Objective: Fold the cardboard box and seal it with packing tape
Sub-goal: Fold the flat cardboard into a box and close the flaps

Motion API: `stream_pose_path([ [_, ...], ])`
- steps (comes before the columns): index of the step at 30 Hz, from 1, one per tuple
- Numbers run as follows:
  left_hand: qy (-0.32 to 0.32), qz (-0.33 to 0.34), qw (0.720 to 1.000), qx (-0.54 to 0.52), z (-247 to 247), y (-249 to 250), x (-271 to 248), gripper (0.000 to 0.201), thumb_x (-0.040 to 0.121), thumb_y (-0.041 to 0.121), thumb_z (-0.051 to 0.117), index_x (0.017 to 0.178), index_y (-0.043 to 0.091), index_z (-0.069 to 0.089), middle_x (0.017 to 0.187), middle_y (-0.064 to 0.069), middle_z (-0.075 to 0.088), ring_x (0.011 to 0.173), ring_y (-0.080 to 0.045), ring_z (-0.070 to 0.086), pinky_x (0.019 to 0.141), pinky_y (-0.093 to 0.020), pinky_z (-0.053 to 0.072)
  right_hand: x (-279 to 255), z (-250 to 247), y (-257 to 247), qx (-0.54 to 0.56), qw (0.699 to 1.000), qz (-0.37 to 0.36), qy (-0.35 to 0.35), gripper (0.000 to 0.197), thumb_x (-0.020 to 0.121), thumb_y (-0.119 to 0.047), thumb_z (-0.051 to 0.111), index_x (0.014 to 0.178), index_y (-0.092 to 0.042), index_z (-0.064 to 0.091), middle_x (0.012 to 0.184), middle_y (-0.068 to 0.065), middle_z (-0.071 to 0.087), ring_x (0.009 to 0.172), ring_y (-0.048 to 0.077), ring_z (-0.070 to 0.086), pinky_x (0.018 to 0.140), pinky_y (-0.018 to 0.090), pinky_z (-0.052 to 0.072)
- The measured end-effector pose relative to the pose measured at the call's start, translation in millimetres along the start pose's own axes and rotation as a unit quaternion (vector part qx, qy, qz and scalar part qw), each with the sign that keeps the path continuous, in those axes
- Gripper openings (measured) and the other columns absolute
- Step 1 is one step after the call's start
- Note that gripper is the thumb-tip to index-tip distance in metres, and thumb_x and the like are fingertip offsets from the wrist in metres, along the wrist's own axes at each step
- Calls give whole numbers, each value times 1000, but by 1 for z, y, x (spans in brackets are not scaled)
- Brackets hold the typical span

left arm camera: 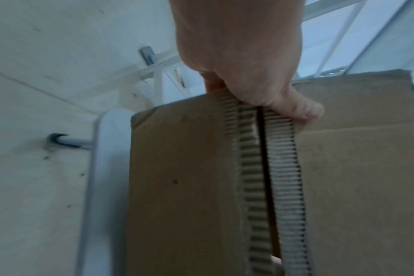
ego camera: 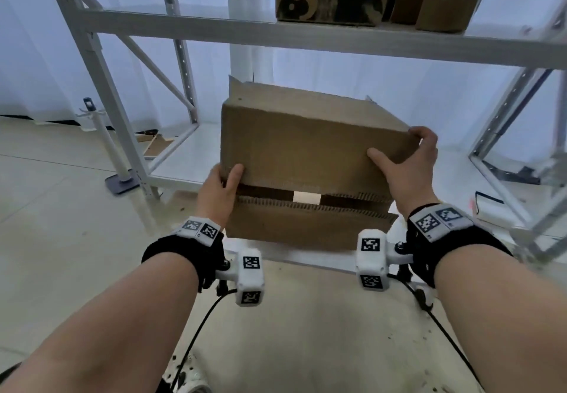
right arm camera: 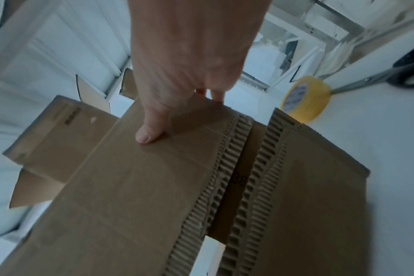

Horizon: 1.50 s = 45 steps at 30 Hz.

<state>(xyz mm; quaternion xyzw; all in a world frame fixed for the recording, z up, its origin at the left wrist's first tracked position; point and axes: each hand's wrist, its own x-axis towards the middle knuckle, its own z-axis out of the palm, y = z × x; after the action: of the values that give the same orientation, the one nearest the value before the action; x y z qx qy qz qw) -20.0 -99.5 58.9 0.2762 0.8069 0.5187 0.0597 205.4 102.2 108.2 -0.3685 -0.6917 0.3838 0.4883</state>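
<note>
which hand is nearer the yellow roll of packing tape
Right. The right hand grips the brown cardboard box at the corner nearest the yellow roll of packing tape. The left hand holds the box's opposite end, farther away.

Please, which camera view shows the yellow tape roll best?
The right wrist view. Only there does the tape roll show: yellow, standing on its edge on the white surface, just past the far corner of the box, with nothing covering it. The head view and the left wrist view do not show the roll.
</note>
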Motion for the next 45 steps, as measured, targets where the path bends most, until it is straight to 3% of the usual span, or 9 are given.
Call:
stream_pose_path([
  [5,-15,-55,996,-73,29,-36,-17,56,90,52,50,130,12,45,119,-5,60,110,-26,58,96,-41,47,-20,-1,39,-25,998,45,-28,90,69,-38,82,139,-26,26,134,5,33,116,15,42,101,29,37],
  [10,-46,-32,996,-64,23,-37,-10,52,91,48,54,130,14,47,113,2,59,101,-16,57,85,-28,47,-30,-1,75,-6,981,166,-98,89,59,-66,72,128,-17,44,127,5,55,112,20,56,98,38,48],
  [15,-108,-78,987,-84,18,-46,-17,52,93,51,46,134,20,44,122,4,54,115,-18,53,93,-31,45,-41,2,91,35,962,234,-133,77,82,-55,64,142,-21,30,124,-8,50,110,15,50,86,35,40],
  [19,-188,-173,966,44,22,-54,-32,65,93,55,42,144,16,32,136,-1,46,118,-22,48,96,-33,37,-42,5,85,24,979,179,-90,74,81,-44,71,138,-14,34,128,-1,53,115,16,53,97,32,45],
  [23,-273,-288,903,165,20,-72,-44,91,79,70,51,149,23,16,144,-11,42,103,-33,59,84,-44,52,-42,9,82,1,988,139,-63,72,78,-41,74,133,-11,38,127,2,54,114,17,54,102,36,45],
  [29,-134,-210,969,4,32,-71,-44,71,89,34,63,145,13,26,126,-15,54,90,-23,61,75,-36,57,-48,6,81,-8,986,146,-76,72,81,-40,72,135,-10,36,130,3,52,113,16,52,101,32,44],
  [32,-101,-165,975,-107,27,-66,-41,74,84,40,66,143,15,28,120,-10,59,96,-21,64,84,-35,55,-48,3,81,-9,984,154,-89,73,81,-41,73,136,-10,36,129,3,53,115,18,53,103,36,44],
  [39,-84,-36,994,-54,23,-66,-32,58,77,22,77,126,22,45,104,13,59,102,-9,56,96,-39,49,-51,5,83,-1,984,155,-82,69,82,-41,71,134,-10,38,126,1,55,110,15,54,97,30,45],
  [45,-51,11,997,59,26,-82,-8,54,73,53,71,115,21,56,112,-3,60,98,-19,56,90,-43,50,-54,13,101,-12,981,176,-84,62,90,-48,57,136,-11,34,118,-3,53,108,15,52,93,30,45],
])
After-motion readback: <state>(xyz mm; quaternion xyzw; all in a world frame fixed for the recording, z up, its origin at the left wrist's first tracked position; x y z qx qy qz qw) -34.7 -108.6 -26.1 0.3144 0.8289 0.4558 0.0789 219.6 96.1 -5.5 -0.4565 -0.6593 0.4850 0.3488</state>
